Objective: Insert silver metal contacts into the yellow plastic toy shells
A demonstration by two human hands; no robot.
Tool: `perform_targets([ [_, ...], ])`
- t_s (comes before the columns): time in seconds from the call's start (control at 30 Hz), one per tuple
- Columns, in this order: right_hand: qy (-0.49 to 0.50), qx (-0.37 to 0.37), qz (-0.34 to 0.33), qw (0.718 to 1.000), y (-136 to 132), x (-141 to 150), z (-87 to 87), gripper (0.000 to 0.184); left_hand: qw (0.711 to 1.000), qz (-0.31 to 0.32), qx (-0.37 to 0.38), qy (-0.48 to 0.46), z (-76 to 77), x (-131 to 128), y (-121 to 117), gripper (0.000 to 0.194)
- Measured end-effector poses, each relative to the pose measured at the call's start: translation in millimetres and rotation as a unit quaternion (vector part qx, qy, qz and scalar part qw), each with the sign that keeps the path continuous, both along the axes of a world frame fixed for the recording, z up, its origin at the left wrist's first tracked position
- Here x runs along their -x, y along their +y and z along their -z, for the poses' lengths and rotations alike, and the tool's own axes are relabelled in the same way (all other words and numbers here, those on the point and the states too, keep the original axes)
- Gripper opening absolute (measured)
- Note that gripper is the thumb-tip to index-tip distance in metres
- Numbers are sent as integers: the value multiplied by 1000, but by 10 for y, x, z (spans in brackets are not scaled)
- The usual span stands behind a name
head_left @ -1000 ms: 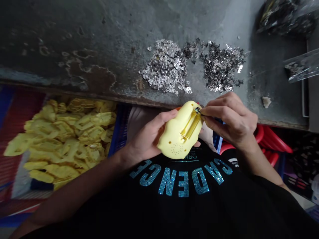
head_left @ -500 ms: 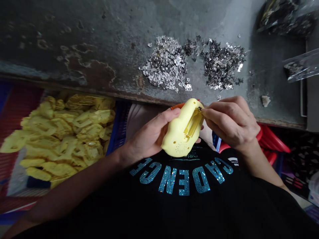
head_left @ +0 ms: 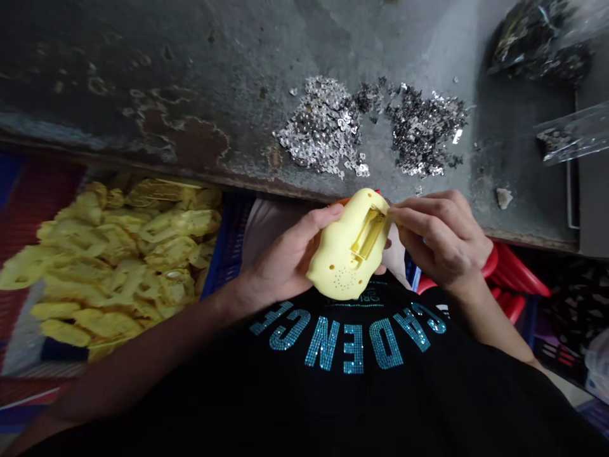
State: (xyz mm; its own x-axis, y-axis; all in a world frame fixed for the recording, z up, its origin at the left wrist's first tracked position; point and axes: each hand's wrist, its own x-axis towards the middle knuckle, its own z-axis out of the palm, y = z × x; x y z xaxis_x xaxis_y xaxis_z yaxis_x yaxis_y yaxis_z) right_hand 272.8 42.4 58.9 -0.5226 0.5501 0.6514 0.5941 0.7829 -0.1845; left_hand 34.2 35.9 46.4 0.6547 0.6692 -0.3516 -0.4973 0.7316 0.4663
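Observation:
A yellow plastic shell (head_left: 333, 257) with a long battery slot, screw holes and a cluster of small holes is held tilted above my lap. My left hand (head_left: 290, 257) wraps round its left side, thumb on top and fingers underneath. At the upper end of the slot, my right hand (head_left: 440, 235) has thumb and forefinger pinched against the shell's edge; whatever sits between those fingertips is hidden. Small dark metal shows inside the slot's upper end. On the bench just beyond lie a heap of shiny metal contact plates (head_left: 323, 130) and a darker heap of metal pieces (head_left: 423, 130).
Left of me, a crate (head_left: 233, 231) holds many yellow shells (head_left: 128, 254). The worn metal bench (head_left: 228, 57) runs across the front. Plastic bags of metal parts (head_left: 542, 51) lie at the far right. Red plastic parts (head_left: 516, 273) sit below the bench's right end.
My right fingertips have shifted slightly outward from the slot's upper end, where a small metal piece showed between them before. The left hand keeps its hold on the shell.

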Motion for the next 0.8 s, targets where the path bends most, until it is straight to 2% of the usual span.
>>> perform_targets([
  [0.2,-4,-9,6,1000,-4,35,49,26,999,-36,20,14,-30,2,-40,53],
  [0.4,-28,-54,23,998,-74,39,122,38,999,-48,-8,-13,53,23,-75,72],
  [0.5,20,-19,26,999,-84,60,95,38,999,-49,-18,-12,49,31,-88,67],
  [0.63,94,83,16,992,-19,94,-41,25,997,-69,-15,12,11,30,-130,65],
  [0.7,79,104,2,991,26,107,-95,18,996,-86,-16,35,8,27,-157,63],
  [0.8,26,81,7,996,69,130,-102,10,991,-110,-33,73,35,29,-187,56],
])
